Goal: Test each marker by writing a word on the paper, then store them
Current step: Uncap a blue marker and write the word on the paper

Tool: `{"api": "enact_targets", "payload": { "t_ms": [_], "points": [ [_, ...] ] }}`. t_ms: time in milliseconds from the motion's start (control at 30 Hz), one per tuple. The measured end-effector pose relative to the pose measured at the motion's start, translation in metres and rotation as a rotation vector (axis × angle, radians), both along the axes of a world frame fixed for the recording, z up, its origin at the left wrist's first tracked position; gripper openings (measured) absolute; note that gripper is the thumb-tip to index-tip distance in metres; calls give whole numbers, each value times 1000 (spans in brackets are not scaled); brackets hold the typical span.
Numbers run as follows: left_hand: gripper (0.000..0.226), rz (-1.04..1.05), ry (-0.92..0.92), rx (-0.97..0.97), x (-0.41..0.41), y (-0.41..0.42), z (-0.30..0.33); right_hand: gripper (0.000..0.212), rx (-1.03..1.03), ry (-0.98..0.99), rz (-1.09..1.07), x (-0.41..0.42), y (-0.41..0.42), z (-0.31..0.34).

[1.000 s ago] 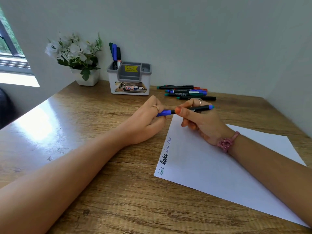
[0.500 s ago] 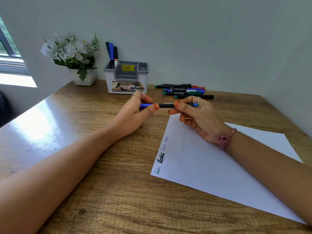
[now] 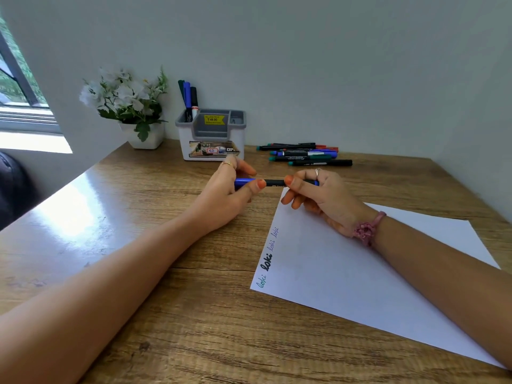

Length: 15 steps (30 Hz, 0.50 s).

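Observation:
Both hands hold one blue-capped black marker (image 3: 274,182) level above the desk, just past the top-left corner of the white paper (image 3: 360,278). My left hand (image 3: 230,192) pinches its blue cap end between thumb and fingers. My right hand (image 3: 321,195) grips the black barrel. The paper bears the word "loki" written several times along its left edge. Several more markers (image 3: 304,155) lie in a pile at the back of the desk. Three markers (image 3: 189,98) stand in the white and grey organiser (image 3: 212,134).
A white pot of white flowers (image 3: 127,106) stands left of the organiser against the wall. A window (image 3: 16,87) is at far left. The wooden desk (image 3: 166,314) runs to a wall on the right.
Both hands have carried the marker a little leftward and toward the organiser. The marker stays level between them, and both grips hold.

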<state>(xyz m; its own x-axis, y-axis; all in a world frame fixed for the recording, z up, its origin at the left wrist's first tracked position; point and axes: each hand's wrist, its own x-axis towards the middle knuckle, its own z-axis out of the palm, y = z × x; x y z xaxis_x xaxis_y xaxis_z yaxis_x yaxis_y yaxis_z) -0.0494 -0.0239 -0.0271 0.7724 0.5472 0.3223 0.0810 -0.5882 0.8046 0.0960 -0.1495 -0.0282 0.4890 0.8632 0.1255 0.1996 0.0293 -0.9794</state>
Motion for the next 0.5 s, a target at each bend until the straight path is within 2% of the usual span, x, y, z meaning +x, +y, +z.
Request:
{"api": "enact_targets", "payload": {
  "t_ms": [133, 200, 267, 367, 433, 500],
  "points": [
    [38, -23, -365, -423, 4, -4, 10, 14, 42, 59, 45, -3, 0, 1],
    [38, 16, -518, -635, 7, -4, 14, 17, 47, 51, 87, -6, 2, 0],
    [36, 61, -574, -708, 7, -2, 22, 18, 50, 27, 87, -6, 2, -1],
    [25, 134, -688, -581, 1, 25, 53, 23, 46, 20, 58, -3, 1, -1],
    [20, 253, -773, -321, -6, 56, 80, 24, 40, 46, 49, -2, 0, -1],
    [23, 393, -745, -27, -9, 82, 104, 25, 43, 72, 53, -1, 1, 0]
  ]
}}
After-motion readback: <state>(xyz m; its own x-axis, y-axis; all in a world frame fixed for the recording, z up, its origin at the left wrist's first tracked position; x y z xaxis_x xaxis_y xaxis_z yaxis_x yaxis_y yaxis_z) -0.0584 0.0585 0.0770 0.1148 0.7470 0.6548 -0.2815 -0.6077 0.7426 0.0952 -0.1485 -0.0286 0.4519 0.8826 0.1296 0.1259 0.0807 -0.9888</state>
